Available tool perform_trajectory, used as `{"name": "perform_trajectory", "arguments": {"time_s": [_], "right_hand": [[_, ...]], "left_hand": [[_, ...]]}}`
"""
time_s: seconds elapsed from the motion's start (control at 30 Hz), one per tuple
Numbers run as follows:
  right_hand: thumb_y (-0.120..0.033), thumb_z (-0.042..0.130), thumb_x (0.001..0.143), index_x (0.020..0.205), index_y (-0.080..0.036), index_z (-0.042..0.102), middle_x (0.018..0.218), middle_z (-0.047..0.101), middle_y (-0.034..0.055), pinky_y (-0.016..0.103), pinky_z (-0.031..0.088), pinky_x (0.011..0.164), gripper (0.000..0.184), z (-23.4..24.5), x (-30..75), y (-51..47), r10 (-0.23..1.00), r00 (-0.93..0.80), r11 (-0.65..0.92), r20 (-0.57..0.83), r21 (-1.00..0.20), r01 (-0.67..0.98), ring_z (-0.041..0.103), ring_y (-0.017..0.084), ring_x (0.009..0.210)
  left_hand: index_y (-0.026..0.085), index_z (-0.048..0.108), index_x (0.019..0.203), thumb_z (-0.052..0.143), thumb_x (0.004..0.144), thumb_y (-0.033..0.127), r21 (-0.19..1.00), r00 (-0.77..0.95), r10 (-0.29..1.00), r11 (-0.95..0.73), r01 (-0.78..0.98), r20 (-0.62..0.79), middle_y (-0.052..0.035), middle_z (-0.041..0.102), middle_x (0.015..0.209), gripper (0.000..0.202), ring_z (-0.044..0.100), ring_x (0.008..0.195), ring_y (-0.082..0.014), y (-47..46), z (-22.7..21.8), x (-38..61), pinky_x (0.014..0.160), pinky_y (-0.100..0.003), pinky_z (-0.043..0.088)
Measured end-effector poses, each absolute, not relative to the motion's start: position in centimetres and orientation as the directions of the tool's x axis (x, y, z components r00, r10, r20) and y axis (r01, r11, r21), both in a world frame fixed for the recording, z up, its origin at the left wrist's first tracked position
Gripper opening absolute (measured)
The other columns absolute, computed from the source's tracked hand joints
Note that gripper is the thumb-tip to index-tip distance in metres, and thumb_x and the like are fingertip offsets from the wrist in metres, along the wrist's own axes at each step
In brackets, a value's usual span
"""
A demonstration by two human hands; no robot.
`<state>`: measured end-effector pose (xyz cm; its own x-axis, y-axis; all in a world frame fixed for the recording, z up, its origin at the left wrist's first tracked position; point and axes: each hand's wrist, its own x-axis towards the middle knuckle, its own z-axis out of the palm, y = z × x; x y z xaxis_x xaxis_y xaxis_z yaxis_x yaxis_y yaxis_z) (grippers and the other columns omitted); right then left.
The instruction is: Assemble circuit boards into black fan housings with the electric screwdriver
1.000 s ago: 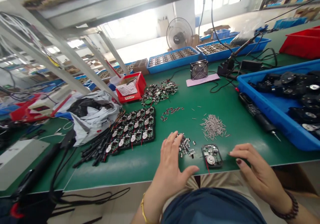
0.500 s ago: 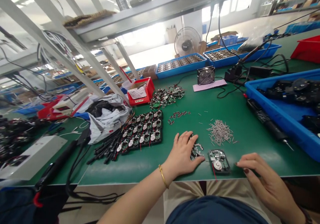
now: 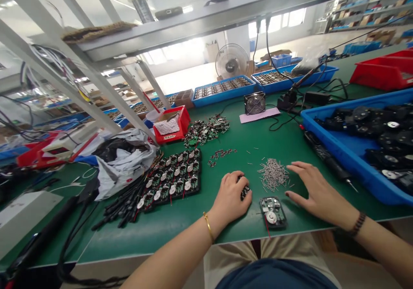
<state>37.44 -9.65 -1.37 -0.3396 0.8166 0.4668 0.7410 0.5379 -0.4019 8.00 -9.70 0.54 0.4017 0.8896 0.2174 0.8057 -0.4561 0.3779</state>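
small electronic parts point(image 3: 245, 192) just under left fingers point(image 3: 238, 180)

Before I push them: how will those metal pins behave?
The metal pins look thin, round and stiff, so they would probably roll and scatter on the smooth green mat. Several lie apart from the pile. Each is probably light.

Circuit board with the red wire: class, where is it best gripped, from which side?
Probably by the long edges of the circuit board, from above and the right, where the right hand is: it lies flat, with the silver disc and red wire at its near end.
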Motion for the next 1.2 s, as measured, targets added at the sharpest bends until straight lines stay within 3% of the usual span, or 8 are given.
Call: {"name": "perform_trajectory", "arguments": {"time_s": [0.07,0.13,0.23,0.37,0.73,0.87,0.97,1.2], "right_hand": [[-0.053,0.071,0.089,0.152,-0.016,0.042,0.154,0.042,0.0225,0.063,0.044,0.112,0.078,-1.9,37.6,-7.8,0.820,-0.423,0.550,0.387,-0.321,0.771,0.043,0.042,0.140],[-0.054,0.075,0.086,0.156,-0.013,0.036,0.159,0.034,0.0260,0.067,0.039,0.115,0.090,-2.3,37.2,-6.4,0.802,-0.504,0.587,0.321,-0.266,0.765,0.036,0.045,0.146],[-0.052,0.077,0.086,0.158,-0.011,0.034,0.161,0.031,0.0268,0.068,0.031,0.119,0.093,-2.2,35.7,-5.2,0.769,-0.581,0.637,0.269,-0.229,0.736,0.030,0.045,0.149],[-0.055,0.079,0.083,0.158,-0.016,0.039,0.163,0.031,0.0217,0.063,0.024,0.124,0.094,-1.5,33.2,-4.4,0.730,-0.643,0.683,0.231,-0.218,0.698,0.027,0.040,0.152],[-0.050,0.066,0.095,0.152,-0.019,0.051,0.158,0.040,0.0202,0.065,0.024,0.121,0.067,-0.8,27.8,-0.8,0.796,-0.566,0.601,0.214,-0.171,0.781,0.033,0.041,0.147],[-0.044,0.066,0.097,0.134,-0.017,0.063,0.139,0.055,0.0175,0.055,0.035,0.115,0.046,-0.5,26.5,1.4,0.835,-0.501,0.540,0.227,-0.161,0.826,0.049,0.035,0.132],[-0.043,0.067,0.099,0.123,-0.017,0.065,0.127,0.059,0.0125,0.049,0.044,0.106,0.036,-0.2,25.9,3.3,0.857,-0.461,0.499,0.230,-0.144,0.855,0.054,0.030,0.121],[-0.037,0.065,0.103,0.118,-0.017,0.065,0.124,0.061,0.0093,0.047,0.052,0.098,0.024,0.4,25.1,7.7,0.892,-0.400,0.426,0.213,-0.095,0.900,0.059,0.026,0.113]], "left_hand": [[0.020,0.060,0.101,0.061,0.089,0.021,0.383,0.390,0.891,-0.452,0.806,0.232,-0.0117,0.062,0.126,0.013,0.055,0.126,-0.0286,-9.6,0.4,7.9,0.113,-0.054,0.041],[0.020,0.058,0.100,0.060,0.088,0.019,0.385,0.385,0.892,-0.451,0.805,0.239,-0.0120,0.062,0.124,0.013,0.056,0.124,-0.0288,-9.6,0.3,7.9,0.112,-0.054,0.042],[0.020,0.056,0.100,0.059,0.088,0.019,0.385,0.388,0.890,-0.454,0.804,0.240,-0.0123,0.063,0.123,0.012,0.056,0.125,-0.0292,-9.6,0.2,7.9,0.113,-0.054,0.042],[0.020,0.054,0.100,0.057,0.090,0.019,0.388,0.385,0.892,-0.450,0.804,0.237,-0.0134,0.062,0.124,0.010,0.055,0.126,-0.0297,-9.6,0.2,7.9,0.114,-0.056,0.040],[0.020,0.053,0.099,0.058,0.088,0.017,0.386,0.370,0.895,-0.442,0.809,0.249,-0.0136,0.062,0.123,0.013,0.057,0.125,-0.0302,-9.7,0.1,8.0,0.114,-0.055,0.041],[0.020,0.053,0.099,0.059,0.087,0.016,0.389,0.365,0.897,-0.438,0.811,0.248,-0.0133,0.062,0.123,0.014,0.057,0.121,-0.0300,-9.7,-0.1,8.0,0.114,-0.056,0.041],[0.019,0.053,0.099,0.059,0.087,0.017,0.393,0.363,0.899,-0.435,0.810,0.246,-0.0143,0.062,0.123,0.014,0.057,0.122,-0.0306,-9.7,-0.2,8.0,0.114,-0.057,0.040],[0.021,0.051,0.099,0.057,0.086,0.017,0.400,0.360,0.900,-0.432,0.808,0.244,-0.0128,0.062,0.121,0.015,0.057,0.123,-0.0303,-9.7,-0.3,7.9,0.114,-0.057,0.041]]}}
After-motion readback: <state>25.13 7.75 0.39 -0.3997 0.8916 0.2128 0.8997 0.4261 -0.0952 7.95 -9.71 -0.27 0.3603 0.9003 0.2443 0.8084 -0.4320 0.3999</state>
